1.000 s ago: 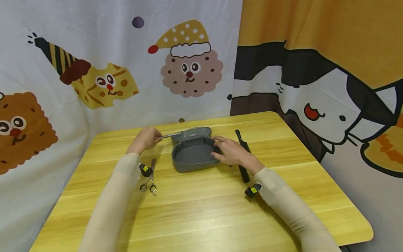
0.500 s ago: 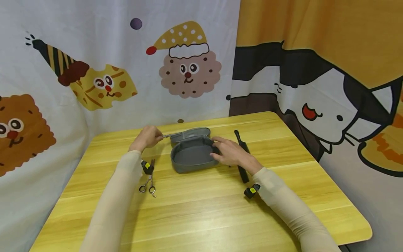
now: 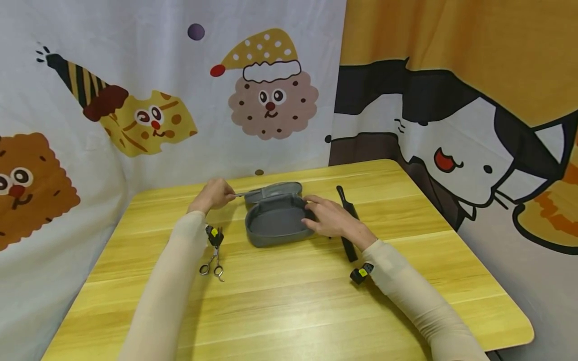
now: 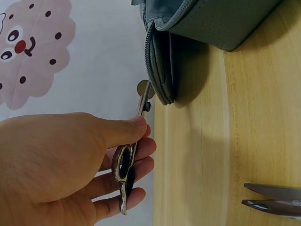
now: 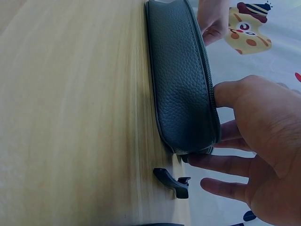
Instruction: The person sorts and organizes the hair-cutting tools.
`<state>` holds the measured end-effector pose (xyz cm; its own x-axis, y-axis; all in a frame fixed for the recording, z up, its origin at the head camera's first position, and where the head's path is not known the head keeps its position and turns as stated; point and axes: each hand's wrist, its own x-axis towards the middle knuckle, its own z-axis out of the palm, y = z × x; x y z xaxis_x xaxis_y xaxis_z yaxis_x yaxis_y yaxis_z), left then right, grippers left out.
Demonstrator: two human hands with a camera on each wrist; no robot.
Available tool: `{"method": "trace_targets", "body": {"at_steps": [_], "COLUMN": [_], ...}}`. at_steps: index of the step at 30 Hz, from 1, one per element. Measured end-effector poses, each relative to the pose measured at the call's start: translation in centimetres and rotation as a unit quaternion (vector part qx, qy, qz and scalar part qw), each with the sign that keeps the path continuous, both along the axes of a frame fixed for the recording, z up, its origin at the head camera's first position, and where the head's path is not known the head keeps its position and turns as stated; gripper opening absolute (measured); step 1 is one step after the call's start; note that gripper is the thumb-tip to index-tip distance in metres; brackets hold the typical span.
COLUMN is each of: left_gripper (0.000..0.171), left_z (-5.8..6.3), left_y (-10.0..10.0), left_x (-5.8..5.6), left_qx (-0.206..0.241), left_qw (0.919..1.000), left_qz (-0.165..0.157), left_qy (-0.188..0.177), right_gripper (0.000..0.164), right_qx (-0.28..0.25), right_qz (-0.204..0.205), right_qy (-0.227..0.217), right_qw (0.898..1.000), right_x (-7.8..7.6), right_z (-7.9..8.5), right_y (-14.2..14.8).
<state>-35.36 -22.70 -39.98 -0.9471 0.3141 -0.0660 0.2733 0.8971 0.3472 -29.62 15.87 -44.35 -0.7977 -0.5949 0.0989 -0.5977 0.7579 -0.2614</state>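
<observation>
On a wood-grain table [image 3: 293, 306], a grey zippered case [image 3: 280, 239] lies open in the middle, its lid [image 3: 285, 188] folded back. A person's left hand [image 3: 212, 194] pinches silver scissors [image 4: 132, 153] between thumb and fingers, the blades pointing at the lid's left end; whether the tips touch it, I cannot tell. The right hand [image 3: 331, 216], open with its fingers spread, touches the case's right end, thumb at the zipped edge. A small black clip [image 5: 170, 181] lies just beside that end. Further right, a long black comb-like tool [image 3: 349, 208] passes beneath the right wrist. A second pair of scissors [image 3: 215, 253] rests near the left wrist, finger rings toward the person. Behind hangs cartoon-printed cloth [image 3: 158, 30].
</observation>
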Motion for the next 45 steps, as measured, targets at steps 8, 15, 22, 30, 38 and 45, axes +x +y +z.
{"method": "trace_targets", "body": {"at_steps": [8, 15, 22, 30, 38, 45], "left_gripper": [0.030, 0.030, 0.031, 0.031, 0.030, 0.029], "left_z": [-0.1, -0.2, -0.3, -0.4, -0.8, -1.2], "left_y": [0.2, 0.5, 0.7, 1.2, 1.9, 2.1], "left_x": [-0.5, -0.7, -1.1, -1.5, -1.8, -2.5], "left_qx": [0.001, -0.001, 0.004, -0.002, 0.008, 0.021], "left_qw": [0.9998, 0.9997, 0.9995, 0.9993, 0.9994, 0.9992], "left_qz": [-0.005, -0.006, 0.003, 0.005, 0.007, 0.008], "left_qy": [-0.017, -0.022, -0.030, -0.037, -0.031, -0.034], "right_gripper": [0.055, 0.054, 0.054, 0.054, 0.054, 0.053], "right_qx": [0.001, -0.005, -0.002, -0.010, -0.018, -0.020], "right_qz": [-0.002, 0.000, -0.002, -0.002, 0.003, 0.005], "right_qy": [-0.002, -0.003, -0.007, -0.005, -0.005, -0.005], "right_qw": [1.000, 1.000, 1.000, 1.000, 1.000, 1.000], "right_x": [0.0, 0.1, 0.1, 0.0, 0.1, 0.1], "right_z": [0.0, 0.1, 0.1, -0.1, -0.2, -0.1], "right_y": [0.0, 0.0, -0.1, 0.0, 0.1, 0.0]}}
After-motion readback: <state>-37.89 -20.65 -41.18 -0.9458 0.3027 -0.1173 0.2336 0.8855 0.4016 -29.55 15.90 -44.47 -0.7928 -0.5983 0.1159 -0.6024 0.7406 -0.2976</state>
